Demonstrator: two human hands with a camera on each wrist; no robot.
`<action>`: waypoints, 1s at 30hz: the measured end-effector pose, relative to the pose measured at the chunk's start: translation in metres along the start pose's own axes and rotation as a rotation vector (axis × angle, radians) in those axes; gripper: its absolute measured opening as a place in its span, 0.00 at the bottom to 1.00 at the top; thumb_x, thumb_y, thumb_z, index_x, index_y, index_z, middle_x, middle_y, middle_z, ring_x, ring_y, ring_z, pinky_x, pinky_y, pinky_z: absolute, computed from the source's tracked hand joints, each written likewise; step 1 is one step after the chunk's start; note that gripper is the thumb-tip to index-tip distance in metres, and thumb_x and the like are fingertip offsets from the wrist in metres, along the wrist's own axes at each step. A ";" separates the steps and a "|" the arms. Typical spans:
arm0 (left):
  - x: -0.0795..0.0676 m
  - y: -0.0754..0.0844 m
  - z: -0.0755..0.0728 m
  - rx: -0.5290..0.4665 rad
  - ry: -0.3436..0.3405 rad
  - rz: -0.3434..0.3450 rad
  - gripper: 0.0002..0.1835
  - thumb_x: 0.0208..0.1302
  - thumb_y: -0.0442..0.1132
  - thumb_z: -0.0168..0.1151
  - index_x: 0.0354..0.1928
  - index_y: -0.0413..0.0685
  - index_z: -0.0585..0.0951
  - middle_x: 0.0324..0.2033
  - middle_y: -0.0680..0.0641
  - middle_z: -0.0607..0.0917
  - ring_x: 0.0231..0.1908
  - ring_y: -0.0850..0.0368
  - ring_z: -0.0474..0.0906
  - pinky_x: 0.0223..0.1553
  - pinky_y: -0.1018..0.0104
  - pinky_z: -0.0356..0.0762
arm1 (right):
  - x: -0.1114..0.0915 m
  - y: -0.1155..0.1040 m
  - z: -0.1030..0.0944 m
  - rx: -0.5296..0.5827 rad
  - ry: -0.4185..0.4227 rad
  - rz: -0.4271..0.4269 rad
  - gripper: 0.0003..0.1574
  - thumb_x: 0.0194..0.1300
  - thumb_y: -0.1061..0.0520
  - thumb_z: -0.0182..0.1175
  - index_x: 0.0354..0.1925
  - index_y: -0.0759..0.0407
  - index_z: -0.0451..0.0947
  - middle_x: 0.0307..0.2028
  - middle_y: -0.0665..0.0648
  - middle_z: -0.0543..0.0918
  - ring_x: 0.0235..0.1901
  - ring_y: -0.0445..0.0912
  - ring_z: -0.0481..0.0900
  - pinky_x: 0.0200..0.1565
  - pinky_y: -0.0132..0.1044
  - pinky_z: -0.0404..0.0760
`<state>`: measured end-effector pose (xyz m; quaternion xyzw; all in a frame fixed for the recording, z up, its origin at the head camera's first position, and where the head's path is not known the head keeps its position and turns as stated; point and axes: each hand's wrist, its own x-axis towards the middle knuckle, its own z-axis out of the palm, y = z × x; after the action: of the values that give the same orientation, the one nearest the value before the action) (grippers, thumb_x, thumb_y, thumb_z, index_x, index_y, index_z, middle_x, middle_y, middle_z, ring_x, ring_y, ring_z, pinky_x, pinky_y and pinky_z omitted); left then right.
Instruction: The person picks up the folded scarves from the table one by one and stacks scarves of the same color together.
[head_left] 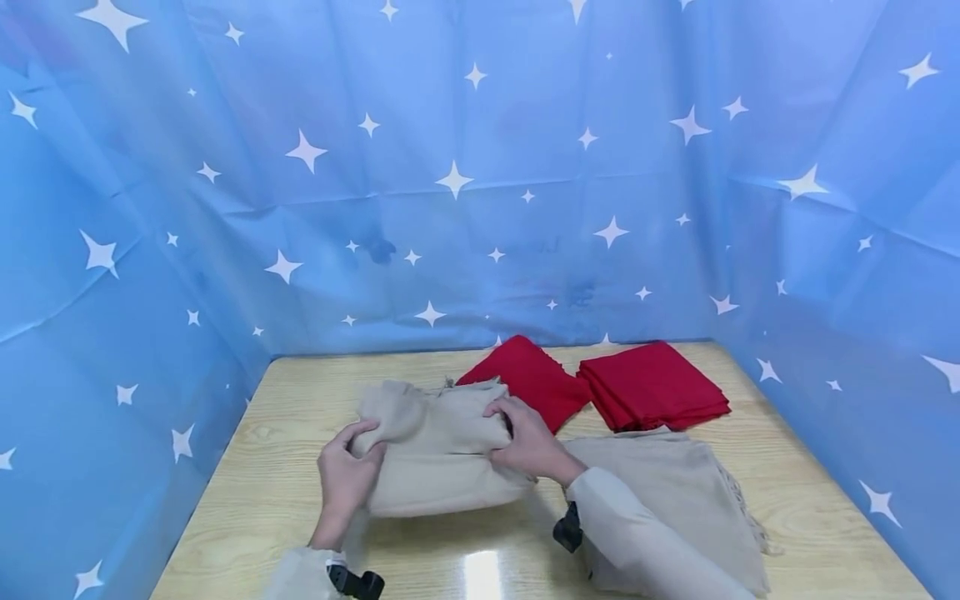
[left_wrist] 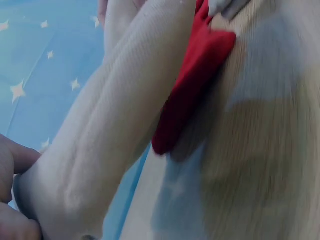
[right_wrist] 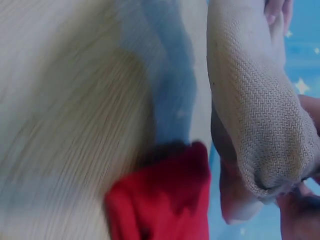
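Observation:
A folded beige cloth (head_left: 442, 479) with a fringed far edge is held up over the table between two hands. My left hand (head_left: 348, 471) grips its left end, thumb on top. At the opposite end, my right hand (head_left: 528, 442) pinches the cloth between thumb and curled fingers. The left wrist view shows the beige cloth (left_wrist: 115, 100) as a thick folded roll lifted off the wood. In the right wrist view its woven cloth (right_wrist: 260, 110) hangs beside the fingers (right_wrist: 300, 210).
Behind the held cloth lies a red folded cloth (head_left: 528, 379). A second red folded cloth (head_left: 652, 383) sits at the back right. Another beige fringed cloth (head_left: 675, 492) is spread under my right forearm. A blue starry curtain (head_left: 450, 250) surrounds the wooden table (head_left: 247, 467).

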<state>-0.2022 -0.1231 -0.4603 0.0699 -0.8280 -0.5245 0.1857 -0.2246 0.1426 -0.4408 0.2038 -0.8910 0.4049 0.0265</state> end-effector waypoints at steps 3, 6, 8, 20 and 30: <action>-0.005 0.011 0.019 -0.042 -0.034 0.062 0.15 0.46 0.25 0.67 0.39 0.40 0.85 0.42 0.38 0.86 0.47 0.44 0.81 0.47 0.56 0.76 | -0.015 0.010 -0.018 -0.027 0.036 0.025 0.29 0.41 0.64 0.73 0.43 0.52 0.73 0.41 0.52 0.75 0.41 0.45 0.71 0.42 0.39 0.75; -0.013 0.021 0.038 -0.100 -0.077 0.099 0.14 0.45 0.24 0.67 0.37 0.41 0.84 0.40 0.40 0.86 0.48 0.45 0.80 0.49 0.56 0.75 | -0.030 0.019 -0.038 -0.058 0.055 0.052 0.29 0.42 0.64 0.73 0.44 0.51 0.73 0.42 0.51 0.75 0.42 0.44 0.71 0.43 0.40 0.76; -0.018 0.028 0.051 -0.143 -0.111 0.102 0.14 0.44 0.23 0.67 0.36 0.41 0.83 0.39 0.41 0.86 0.49 0.45 0.79 0.50 0.55 0.74 | -0.040 0.025 -0.052 -0.080 0.067 0.059 0.30 0.43 0.65 0.73 0.44 0.50 0.73 0.43 0.51 0.75 0.44 0.44 0.72 0.43 0.41 0.77; -0.052 0.064 0.117 -0.331 -0.223 0.088 0.14 0.43 0.21 0.66 0.32 0.45 0.81 0.34 0.47 0.85 0.45 0.55 0.78 0.49 0.68 0.71 | -0.093 0.056 -0.114 -0.224 0.131 0.073 0.31 0.41 0.67 0.74 0.45 0.54 0.73 0.44 0.53 0.76 0.45 0.48 0.75 0.44 0.41 0.79; -0.091 0.094 0.164 -0.407 -0.336 0.140 0.13 0.44 0.24 0.66 0.32 0.47 0.80 0.34 0.48 0.83 0.40 0.57 0.78 0.44 0.71 0.72 | -0.148 0.074 -0.164 -0.366 0.215 0.032 0.36 0.33 0.70 0.75 0.43 0.52 0.74 0.44 0.52 0.77 0.44 0.33 0.70 0.42 0.26 0.73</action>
<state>-0.1736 0.0848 -0.4599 -0.1145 -0.7275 -0.6702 0.0918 -0.1367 0.3570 -0.4143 0.1371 -0.9449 0.2558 0.1516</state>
